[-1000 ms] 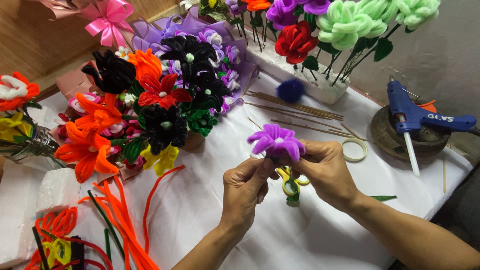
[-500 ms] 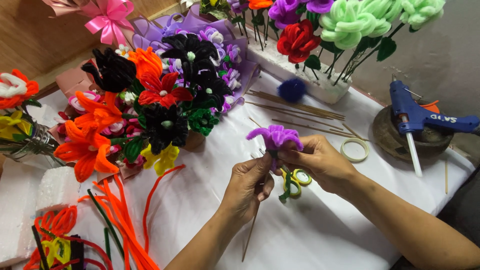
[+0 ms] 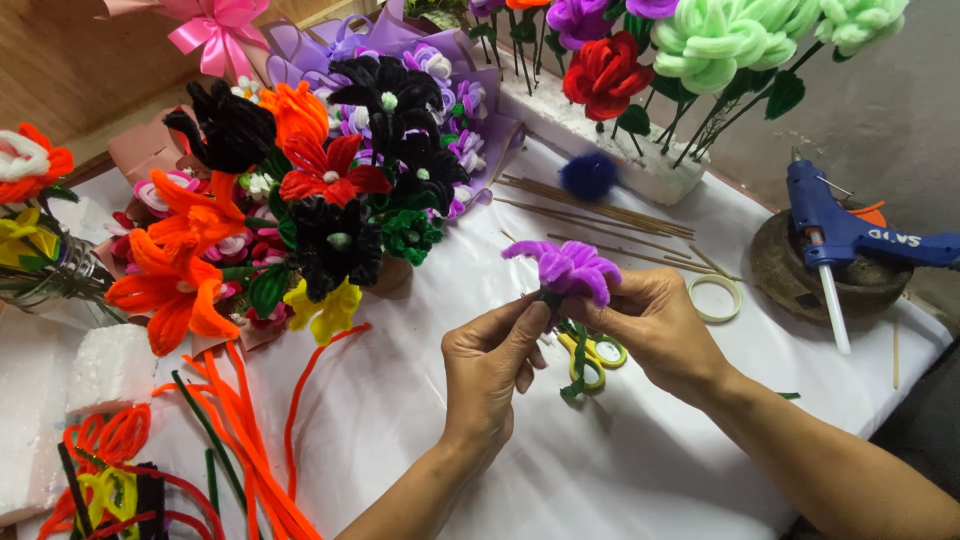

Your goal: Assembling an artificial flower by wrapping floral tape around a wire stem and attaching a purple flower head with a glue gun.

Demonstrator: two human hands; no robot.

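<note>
Left hand (image 3: 490, 375) and right hand (image 3: 655, 325) both pinch the base of the purple pipe-cleaner flower (image 3: 565, 267). Bloom faces up; stem axis roughly vertical, mostly hidden. Held above yellow scissors (image 3: 590, 355), mid-desk (image 3: 640, 470).

A blue glue gun (image 3: 850, 235) rests on a bowl (image 3: 800, 275), perhaps wooden.

White lettering marks the blue glue gun (image 3: 850, 235) at right — no packages, signs or screens.

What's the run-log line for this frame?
left hand: pinching flower base | right hand: holding purple flower | yellow scissors: on table beneath
</note>
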